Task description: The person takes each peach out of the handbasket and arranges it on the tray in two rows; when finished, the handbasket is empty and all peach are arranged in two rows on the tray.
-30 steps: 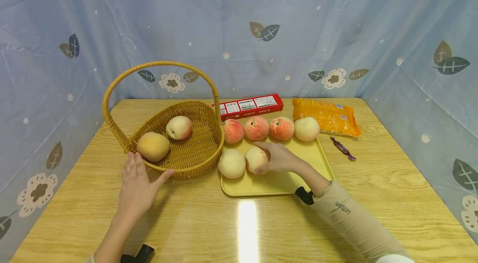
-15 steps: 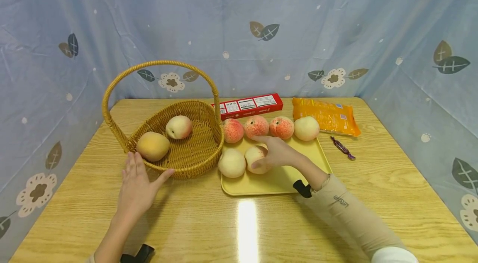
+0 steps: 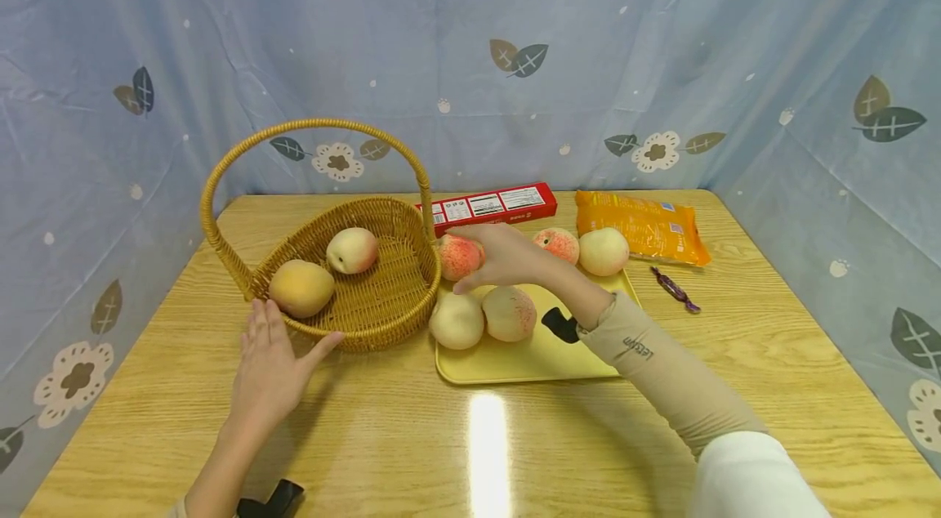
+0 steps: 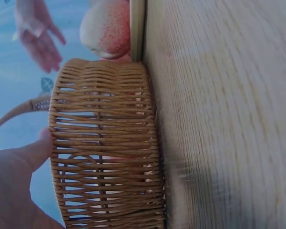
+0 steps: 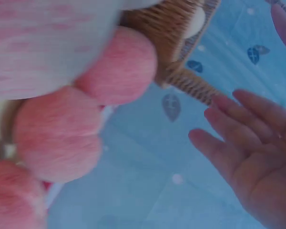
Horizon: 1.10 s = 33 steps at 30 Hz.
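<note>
Hovering above the yellow tray (image 3: 559, 356), thumb and fingers wide apart, your right hand (image 3: 507, 258) frames the leftmost red peach (image 3: 457, 260) in the head view; your left hand (image 3: 268, 375) rests straight fingers against the wicker basket (image 3: 393, 332). The left wrist view shows your thumb on the basket's rim. In the right wrist view, that peach lies just beside the basket, apart from your right fingertips.

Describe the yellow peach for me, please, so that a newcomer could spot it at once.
Look for the tall-handled wicker basket. Inside it, the yellow peach is the fruit nearer the left hand. Its even golden colour sets it apart from the pale, pink-tinged peach lying beyond it.
</note>
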Each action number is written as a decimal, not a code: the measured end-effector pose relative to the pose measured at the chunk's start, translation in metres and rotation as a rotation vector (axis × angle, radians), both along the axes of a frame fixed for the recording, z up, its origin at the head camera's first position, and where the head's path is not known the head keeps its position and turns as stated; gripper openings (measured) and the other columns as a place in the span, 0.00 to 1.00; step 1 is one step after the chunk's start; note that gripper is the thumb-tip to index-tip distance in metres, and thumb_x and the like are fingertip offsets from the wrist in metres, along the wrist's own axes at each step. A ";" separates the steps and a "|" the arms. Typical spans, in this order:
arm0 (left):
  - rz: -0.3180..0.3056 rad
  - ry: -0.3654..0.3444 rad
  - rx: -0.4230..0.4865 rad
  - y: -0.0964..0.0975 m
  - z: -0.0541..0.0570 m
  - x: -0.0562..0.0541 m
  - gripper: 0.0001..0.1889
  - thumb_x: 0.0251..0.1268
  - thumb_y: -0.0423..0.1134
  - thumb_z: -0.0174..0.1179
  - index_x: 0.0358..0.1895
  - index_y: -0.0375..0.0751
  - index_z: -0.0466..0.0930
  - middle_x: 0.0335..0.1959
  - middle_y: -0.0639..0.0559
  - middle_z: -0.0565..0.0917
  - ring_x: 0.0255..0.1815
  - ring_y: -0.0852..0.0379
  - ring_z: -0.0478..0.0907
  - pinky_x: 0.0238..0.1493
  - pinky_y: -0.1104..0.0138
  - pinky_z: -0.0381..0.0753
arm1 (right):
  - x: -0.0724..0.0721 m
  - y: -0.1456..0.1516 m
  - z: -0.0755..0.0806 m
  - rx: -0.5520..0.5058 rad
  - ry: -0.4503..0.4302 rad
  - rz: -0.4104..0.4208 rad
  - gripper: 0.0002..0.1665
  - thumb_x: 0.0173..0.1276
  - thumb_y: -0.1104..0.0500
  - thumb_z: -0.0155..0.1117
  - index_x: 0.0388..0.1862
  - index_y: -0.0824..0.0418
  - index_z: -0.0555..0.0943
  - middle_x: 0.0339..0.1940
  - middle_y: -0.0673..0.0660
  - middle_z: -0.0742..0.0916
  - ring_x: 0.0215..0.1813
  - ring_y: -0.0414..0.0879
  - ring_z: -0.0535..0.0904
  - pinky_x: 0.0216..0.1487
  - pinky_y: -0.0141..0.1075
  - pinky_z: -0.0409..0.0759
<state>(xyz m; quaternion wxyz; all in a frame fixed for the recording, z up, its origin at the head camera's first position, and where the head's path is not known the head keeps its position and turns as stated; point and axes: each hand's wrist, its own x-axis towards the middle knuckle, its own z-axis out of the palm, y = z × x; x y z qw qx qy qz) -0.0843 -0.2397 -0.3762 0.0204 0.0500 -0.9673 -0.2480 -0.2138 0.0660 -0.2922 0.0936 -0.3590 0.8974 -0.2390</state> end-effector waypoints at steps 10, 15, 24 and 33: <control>-0.005 0.015 0.012 0.000 0.001 0.001 0.60 0.67 0.69 0.47 0.71 0.18 0.26 0.72 0.23 0.26 0.73 0.26 0.29 0.70 0.38 0.33 | -0.014 -0.064 0.017 0.167 -0.024 0.111 0.45 0.60 0.54 0.74 0.73 0.64 0.66 0.70 0.57 0.73 0.71 0.50 0.67 0.70 0.39 0.65; -0.004 0.008 0.008 0.000 0.002 0.002 0.60 0.66 0.69 0.47 0.71 0.18 0.26 0.72 0.23 0.26 0.73 0.26 0.28 0.70 0.38 0.33 | -0.020 -0.095 0.018 0.253 0.024 0.119 0.45 0.62 0.54 0.73 0.75 0.60 0.64 0.72 0.54 0.72 0.71 0.49 0.66 0.69 0.38 0.66; -0.005 -0.009 0.004 0.002 0.004 0.007 0.60 0.66 0.70 0.47 0.71 0.18 0.26 0.72 0.23 0.26 0.74 0.29 0.26 0.70 0.38 0.34 | -0.036 -0.151 0.002 0.411 0.190 0.148 0.43 0.64 0.60 0.70 0.76 0.59 0.62 0.75 0.54 0.67 0.74 0.48 0.62 0.72 0.36 0.60; 0.001 0.005 -0.001 0.007 0.004 0.010 0.60 0.66 0.69 0.48 0.71 0.17 0.28 0.72 0.23 0.28 0.74 0.28 0.29 0.71 0.38 0.36 | -0.039 -0.165 -0.013 0.592 0.209 0.235 0.50 0.66 0.64 0.66 0.80 0.57 0.50 0.80 0.54 0.56 0.78 0.46 0.50 0.74 0.36 0.55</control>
